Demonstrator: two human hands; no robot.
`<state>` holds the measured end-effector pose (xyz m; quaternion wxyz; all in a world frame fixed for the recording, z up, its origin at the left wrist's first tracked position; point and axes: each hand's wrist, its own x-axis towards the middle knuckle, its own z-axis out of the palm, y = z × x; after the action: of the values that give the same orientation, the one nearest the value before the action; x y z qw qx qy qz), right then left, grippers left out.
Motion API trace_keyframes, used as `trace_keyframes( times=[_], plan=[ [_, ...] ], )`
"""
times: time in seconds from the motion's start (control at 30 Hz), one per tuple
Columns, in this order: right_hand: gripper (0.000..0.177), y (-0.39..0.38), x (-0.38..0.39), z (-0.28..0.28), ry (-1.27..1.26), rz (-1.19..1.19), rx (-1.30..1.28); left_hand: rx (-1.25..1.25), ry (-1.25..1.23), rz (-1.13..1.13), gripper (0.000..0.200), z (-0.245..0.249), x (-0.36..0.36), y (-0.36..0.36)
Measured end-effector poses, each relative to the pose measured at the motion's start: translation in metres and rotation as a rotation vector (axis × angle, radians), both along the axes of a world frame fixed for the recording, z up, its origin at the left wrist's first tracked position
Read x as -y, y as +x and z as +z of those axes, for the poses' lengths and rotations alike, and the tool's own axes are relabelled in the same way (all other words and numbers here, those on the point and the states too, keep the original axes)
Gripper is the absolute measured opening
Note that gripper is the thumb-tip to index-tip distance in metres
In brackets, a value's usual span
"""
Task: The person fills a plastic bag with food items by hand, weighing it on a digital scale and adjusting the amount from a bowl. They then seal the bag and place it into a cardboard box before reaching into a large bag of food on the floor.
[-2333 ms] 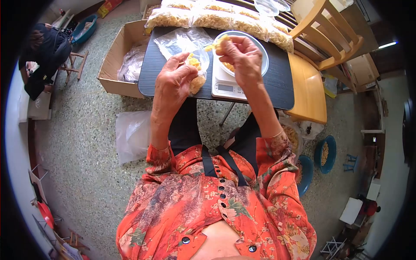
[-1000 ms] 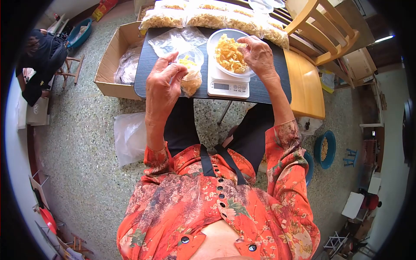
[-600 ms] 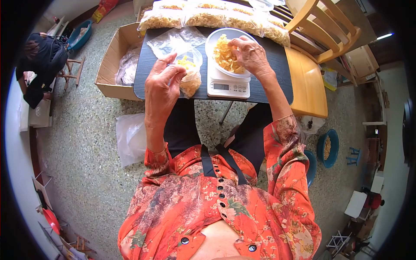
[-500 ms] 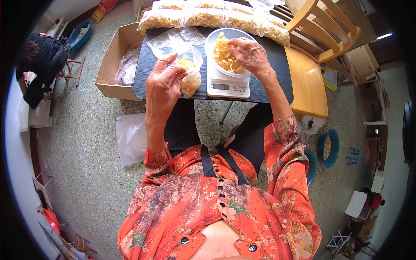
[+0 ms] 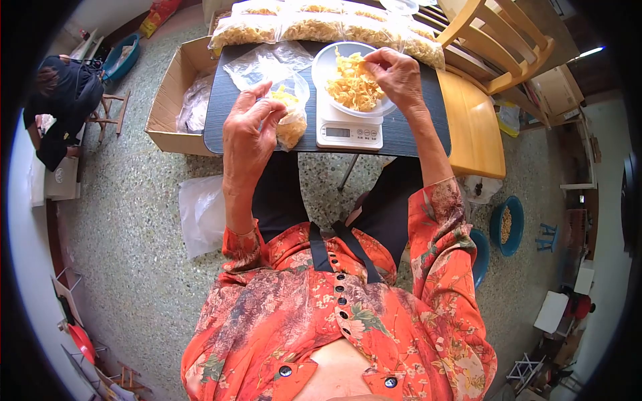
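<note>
My left hand [image 5: 249, 130] holds open a clear plastic bag [image 5: 293, 107] partly filled with yellow chips, at the near left of the small black table [image 5: 414, 137]. My right hand [image 5: 400, 77] pinches a few yellow chips [image 5: 352, 83] at the top of the pile in a white bowl [image 5: 321, 63]. The bowl sits on a white digital scale [image 5: 348, 134].
Several filled bags of chips [image 5: 314, 27] lie along the table's far edge; empty clear bags [image 5: 264, 61] lie behind the held one. A cardboard box [image 5: 175, 93] stands left, wooden chairs [image 5: 478, 127] right, blue basins [image 5: 505, 230] on the floor. Another person [image 5: 60, 93] sits far left.
My right hand went from over the bag to the bowl, dipped into the chips, and now lifts a pinch at the pile's top. My left hand kept holding the bag.
</note>
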<state>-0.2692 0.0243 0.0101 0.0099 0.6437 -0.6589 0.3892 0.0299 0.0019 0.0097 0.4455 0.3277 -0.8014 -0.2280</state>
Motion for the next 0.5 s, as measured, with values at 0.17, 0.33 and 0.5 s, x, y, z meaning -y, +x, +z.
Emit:
trace_keyframes(
  times=[0.17, 0.33, 0.5],
  plan=[
    [0.011, -0.010, -0.004, 0.003, -0.047, -0.061, 0.376, -0.016, 0.019, -0.016, 0.013, -0.001, -0.001, -0.001],
    [0.012, -0.013, -0.006, -0.001, 0.032, -0.033, 0.503, -0.028, 0.039, -0.016, 0.012, -0.001, -0.001, 0.000],
    [0.010, -0.005, -0.011, 0.004, 0.029, -0.089, 0.497, -0.035, 0.041, -0.021, 0.013, 0.002, -0.002, 0.001]
  ],
)
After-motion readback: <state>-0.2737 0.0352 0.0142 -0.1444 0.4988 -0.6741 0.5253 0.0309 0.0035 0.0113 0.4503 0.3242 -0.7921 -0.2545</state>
